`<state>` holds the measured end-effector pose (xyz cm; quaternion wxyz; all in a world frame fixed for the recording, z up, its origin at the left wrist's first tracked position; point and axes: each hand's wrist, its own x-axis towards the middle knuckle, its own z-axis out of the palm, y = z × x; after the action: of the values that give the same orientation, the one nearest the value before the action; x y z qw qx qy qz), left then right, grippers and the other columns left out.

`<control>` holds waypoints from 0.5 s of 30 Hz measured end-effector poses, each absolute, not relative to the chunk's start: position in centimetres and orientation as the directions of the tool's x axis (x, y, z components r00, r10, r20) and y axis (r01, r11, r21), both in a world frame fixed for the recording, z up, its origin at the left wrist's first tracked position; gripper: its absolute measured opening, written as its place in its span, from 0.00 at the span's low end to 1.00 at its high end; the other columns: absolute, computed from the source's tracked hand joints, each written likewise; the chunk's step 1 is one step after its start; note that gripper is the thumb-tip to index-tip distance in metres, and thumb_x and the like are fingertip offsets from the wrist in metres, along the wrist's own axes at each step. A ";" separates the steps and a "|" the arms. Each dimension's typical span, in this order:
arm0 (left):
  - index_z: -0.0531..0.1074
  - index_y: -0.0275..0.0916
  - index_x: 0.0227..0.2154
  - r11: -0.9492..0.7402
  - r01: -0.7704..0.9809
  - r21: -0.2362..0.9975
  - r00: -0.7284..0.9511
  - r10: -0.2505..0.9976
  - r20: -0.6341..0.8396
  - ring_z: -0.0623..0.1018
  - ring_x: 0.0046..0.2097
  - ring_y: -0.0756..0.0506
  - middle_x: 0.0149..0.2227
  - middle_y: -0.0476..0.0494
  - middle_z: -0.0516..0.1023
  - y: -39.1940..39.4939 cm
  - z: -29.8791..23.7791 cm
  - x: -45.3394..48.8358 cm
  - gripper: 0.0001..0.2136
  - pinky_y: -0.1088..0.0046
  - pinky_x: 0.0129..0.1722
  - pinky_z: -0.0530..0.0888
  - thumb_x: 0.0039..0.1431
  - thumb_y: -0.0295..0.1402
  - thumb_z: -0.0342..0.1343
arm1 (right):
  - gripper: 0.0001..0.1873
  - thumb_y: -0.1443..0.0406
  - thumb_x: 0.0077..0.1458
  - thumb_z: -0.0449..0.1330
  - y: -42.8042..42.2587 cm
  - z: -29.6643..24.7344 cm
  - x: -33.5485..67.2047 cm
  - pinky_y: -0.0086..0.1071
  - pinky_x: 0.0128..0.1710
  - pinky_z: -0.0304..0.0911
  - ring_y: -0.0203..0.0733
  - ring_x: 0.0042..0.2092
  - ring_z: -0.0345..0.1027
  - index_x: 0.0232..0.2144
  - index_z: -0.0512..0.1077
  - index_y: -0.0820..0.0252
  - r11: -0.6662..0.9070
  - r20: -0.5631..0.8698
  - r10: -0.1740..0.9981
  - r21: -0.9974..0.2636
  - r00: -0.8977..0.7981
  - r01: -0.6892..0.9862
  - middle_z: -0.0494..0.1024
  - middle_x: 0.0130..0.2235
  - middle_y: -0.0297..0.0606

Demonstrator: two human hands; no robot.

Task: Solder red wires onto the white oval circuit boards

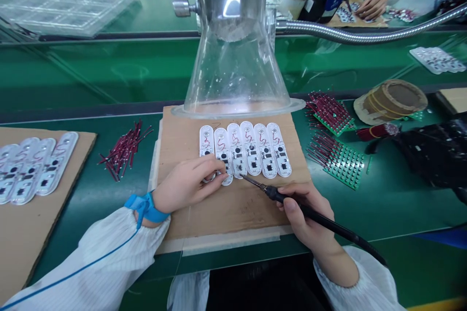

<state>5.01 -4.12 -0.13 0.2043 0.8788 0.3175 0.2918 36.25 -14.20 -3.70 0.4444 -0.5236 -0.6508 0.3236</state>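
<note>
A row of several white oval-ended circuit boards (252, 150) with thin red wires lies on a cardboard sheet (233, 214). My right hand (308, 214) grips a soldering iron (277, 195) by its black handle. Its metal tip points up and left, at the lower end of the third board from the left. My left hand (193, 178), under a blue wrist strap (148, 208), rests over the lower ends of the two leftmost boards. Its thumb and fingertips are pinched together by the second board (223, 148); what is between them is hidden.
A clear extraction hood (237, 73) hangs above the boards. Red wires (124, 150) lie left, near more boards (58, 163) on cardboard. Green panels with wires (345, 160), a round tub (390, 99) and a dark bulky object (438, 150) are right. Across the bench a co-worker's hand (374, 4) shows.
</note>
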 end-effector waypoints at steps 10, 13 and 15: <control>0.72 0.40 0.42 -0.717 0.437 0.543 0.629 0.675 0.385 0.70 0.28 0.51 0.30 0.53 0.71 -4.2 -0.2 5.0 0.07 0.76 0.27 0.64 0.80 0.32 0.52 | 0.07 0.61 0.73 0.67 -14.1 -3.6 36.3 0.30 0.36 0.79 0.39 0.35 0.82 0.52 0.78 0.49 0.260 0.242 0.966 -0.882 -0.094 0.394 0.85 0.42 0.35; 0.72 0.40 0.42 -0.716 0.431 0.549 0.629 0.675 0.387 0.71 0.28 0.51 0.30 0.52 0.72 -4.3 -0.2 5.1 0.06 0.75 0.27 0.64 0.79 0.31 0.53 | 0.08 0.61 0.73 0.67 -14.3 -3.8 36.5 0.31 0.36 0.80 0.41 0.35 0.83 0.52 0.78 0.49 0.260 0.237 0.966 -0.877 -0.106 0.404 0.85 0.41 0.35; 0.72 0.40 0.43 -0.710 0.424 0.562 0.630 0.677 0.381 0.71 0.28 0.50 0.31 0.52 0.73 -4.3 0.0 5.0 0.05 0.75 0.27 0.65 0.78 0.29 0.53 | 0.08 0.60 0.73 0.67 -14.3 -3.8 36.5 0.32 0.36 0.80 0.41 0.35 0.83 0.51 0.78 0.50 0.266 0.253 0.964 -0.881 -0.085 0.392 0.85 0.41 0.36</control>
<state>5.02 -4.33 0.04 0.2153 0.8767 0.3138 0.2941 36.49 -14.28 -3.81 0.4417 -0.5120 -0.6617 0.3238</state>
